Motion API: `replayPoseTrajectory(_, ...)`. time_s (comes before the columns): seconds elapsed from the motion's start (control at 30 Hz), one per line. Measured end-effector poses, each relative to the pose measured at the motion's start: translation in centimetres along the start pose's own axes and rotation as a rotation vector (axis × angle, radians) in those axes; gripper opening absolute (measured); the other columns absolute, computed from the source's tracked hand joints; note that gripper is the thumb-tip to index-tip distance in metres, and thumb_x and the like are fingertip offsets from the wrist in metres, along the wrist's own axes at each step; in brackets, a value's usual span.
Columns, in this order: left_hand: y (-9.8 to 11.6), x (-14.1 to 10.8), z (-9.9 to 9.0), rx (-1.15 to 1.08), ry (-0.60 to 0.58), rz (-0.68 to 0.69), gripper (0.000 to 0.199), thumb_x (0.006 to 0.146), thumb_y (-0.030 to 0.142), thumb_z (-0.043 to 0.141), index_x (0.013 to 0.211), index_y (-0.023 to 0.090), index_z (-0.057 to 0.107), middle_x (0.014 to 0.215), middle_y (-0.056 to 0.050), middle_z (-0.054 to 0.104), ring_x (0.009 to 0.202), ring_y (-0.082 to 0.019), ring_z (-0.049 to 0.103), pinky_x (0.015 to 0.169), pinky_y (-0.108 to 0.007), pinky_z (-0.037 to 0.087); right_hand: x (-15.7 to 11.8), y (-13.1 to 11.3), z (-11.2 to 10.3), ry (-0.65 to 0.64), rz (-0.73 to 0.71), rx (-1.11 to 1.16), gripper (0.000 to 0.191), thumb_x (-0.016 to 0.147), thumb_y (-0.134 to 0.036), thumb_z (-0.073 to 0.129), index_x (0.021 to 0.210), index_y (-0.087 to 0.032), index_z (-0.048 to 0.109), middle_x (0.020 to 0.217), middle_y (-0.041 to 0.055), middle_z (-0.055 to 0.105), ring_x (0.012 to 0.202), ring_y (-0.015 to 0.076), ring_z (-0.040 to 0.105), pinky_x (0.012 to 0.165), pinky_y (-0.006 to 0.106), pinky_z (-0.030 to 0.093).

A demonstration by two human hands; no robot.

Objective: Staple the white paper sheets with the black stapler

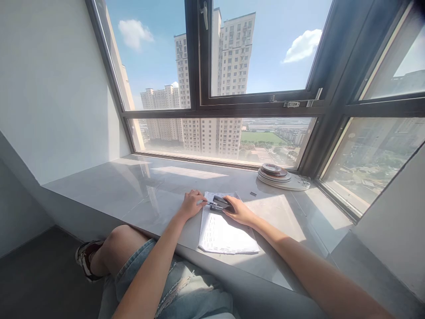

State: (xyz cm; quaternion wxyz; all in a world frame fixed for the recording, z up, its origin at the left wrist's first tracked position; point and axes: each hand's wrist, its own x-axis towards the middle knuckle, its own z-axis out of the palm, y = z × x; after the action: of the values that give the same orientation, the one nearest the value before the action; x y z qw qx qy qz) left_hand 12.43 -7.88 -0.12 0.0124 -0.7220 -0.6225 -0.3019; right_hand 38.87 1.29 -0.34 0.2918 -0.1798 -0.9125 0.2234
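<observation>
A black stapler [217, 204] lies over the upper part of a stack of printed paper sheets [226, 232]. My right hand [238, 212] is wrapped round its right end. At its left end, my left hand [192, 204] pinches a thin silvery metal part that sticks out of the stapler; the fingertips partly hide what this part is. To the right of the papers lies a small dark strip [253, 193], which looks like a row of staples.
All this rests on a wide, glossy grey window ledge [99, 188]. Stacked plates [274, 173] stand at the back right, by the dark window frame [229, 164]. My bent knee [122, 241] is below the ledge's front edge.
</observation>
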Motion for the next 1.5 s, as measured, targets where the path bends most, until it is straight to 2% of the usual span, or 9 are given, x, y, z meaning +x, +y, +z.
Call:
replayPoseTrajectory(0.27, -0.5, 0.0, 0.2, -0.078, 0.018, -0.039, 0.016, 0.09, 0.032, 0.071, 0.103, 0.029, 0.079, 0.105, -0.005, 0.073, 0.109, -0.027, 0.061, 0.1, -0.045, 0.042, 0.0, 0.0, 0.0, 0.002, -0.002, 0.002, 0.03, 0.089, -0.026, 0.062, 0.118, -0.02, 0.059, 0.112, 0.0099, 0.07, 0.096, 0.0241, 0.064, 0.084, 0.035, 0.049)
replayPoseTrajectory(0.47, -0.6, 0.0, 0.2, -0.24, 0.033, -0.026, 0.022, 0.085, 0.028, 0.073, 0.106, 0.025, 0.078, 0.103, -0.006, 0.074, 0.101, -0.024, 0.065, 0.092, -0.038, 0.051, 0.0, 0.0, 0.1, 0.01, -0.005, 0.001, 0.031, 0.088, -0.025, 0.062, 0.118, -0.02, 0.059, 0.111, 0.0094, 0.07, 0.096, 0.0241, 0.064, 0.082, 0.034, 0.048)
replayPoseTrajectory(0.63, 0.0, -0.1, 0.0, -0.29, -0.009, -0.007, 0.025, 0.082, 0.02, 0.071, 0.106, 0.025, 0.078, 0.104, -0.004, 0.076, 0.099, -0.023, 0.067, 0.093, -0.037, 0.052, 0.0, -0.2, 0.0, 0.001, 0.003, 0.003, 0.029, 0.087, -0.025, 0.061, 0.116, -0.02, 0.059, 0.108, 0.0092, 0.07, 0.094, 0.0242, 0.064, 0.081, 0.034, 0.048)
replayPoseTrajectory(0.77, 0.5, -0.2, -0.4, -0.35, -0.007, -0.031, 0.025, 0.084, 0.022, 0.067, 0.106, 0.024, 0.078, 0.101, -0.003, 0.078, 0.092, -0.022, 0.07, 0.087, -0.035, 0.053, 0.0, -0.2, -0.1, -0.003, -0.004, 0.003, 0.028, 0.087, -0.024, 0.061, 0.115, -0.02, 0.059, 0.106, 0.0082, 0.07, 0.091, 0.023, 0.063, 0.08, 0.033, 0.047)
replayPoseTrajectory(0.9, 1.0, -0.2, -0.7, -0.451, -0.058, -0.084, 0.023, 0.085, 0.03, 0.066, 0.103, 0.022, 0.078, 0.1, -0.006, 0.08, 0.093, -0.025, 0.073, 0.083, -0.036, 0.054, 0.0, -0.1, 0.0, -0.001, -0.008, 0.004, 0.027, 0.087, -0.023, 0.061, 0.114, -0.019, 0.059, 0.107, 0.0084, 0.07, 0.091, 0.0229, 0.063, 0.08, 0.033, 0.047)
replayPoseTrajectory(1.03, 1.5, -0.3, -1.0, -0.724, -0.188, -0.134, 0.039, 0.086, 0.04, 0.07, 0.118, 0.018, 0.072, 0.097, -0.011, 0.08, 0.105, -0.031, 0.074, 0.086, -0.039, 0.056, 0.0, -0.1, 0.0, 0.001, -0.007, 0.0, 0.024, 0.087, -0.023, 0.06, 0.111, -0.019, 0.058, 0.104, 0.0071, 0.069, 0.089, 0.0217, 0.062, 0.078, 0.032, 0.046)
replayPoseTrajectory(1.13, 1.8, -0.3, -1.1, -0.866, -0.257, -0.148, 0.048, 0.084, 0.042, 0.074, 0.125, 0.019, 0.066, 0.092, -0.011, 0.08, 0.117, -0.033, 0.07, 0.093, -0.041, 0.055, 0.1, 0.0, 0.1, -0.003, 0.006, 0.006, 0.023, 0.086, -0.022, 0.06, 0.109, -0.02, 0.059, 0.102, 0.0068, 0.069, 0.087, 0.0214, 0.062, 0.077, 0.032, 0.046)
replayPoseTrajectory(1.4, 2.4, -0.5, -1.1, -0.863, -0.353, -0.117, 0.048, 0.081, 0.034, 0.076, 0.124, 0.023, 0.059, 0.103, -0.014, 0.079, 0.129, -0.035, 0.062, 0.084, -0.035, 0.054, 0.1, 0.5, 0.0, -0.023, 0.009, 0.009, 0.027, 0.087, -0.024, 0.06, 0.113, -0.021, 0.058, 0.105, 0.0068, 0.069, 0.09, 0.0222, 0.062, 0.079, 0.033, 0.046)
replayPoseTrajectory(1.5, 2.3, -0.5, -0.9, -0.768, -0.312, -0.095, 0.043, 0.084, 0.035, 0.072, 0.123, 0.023, 0.06, 0.103, -0.011, 0.079, 0.114, -0.031, 0.07, 0.076, -0.031, 0.052, 0.2, 0.6, -0.1, -0.035, 0.007, 0.007, 0.026, 0.087, -0.025, 0.061, 0.112, -0.02, 0.058, 0.105, 0.0066, 0.068, 0.09, 0.0216, 0.062, 0.08, 0.032, 0.046)
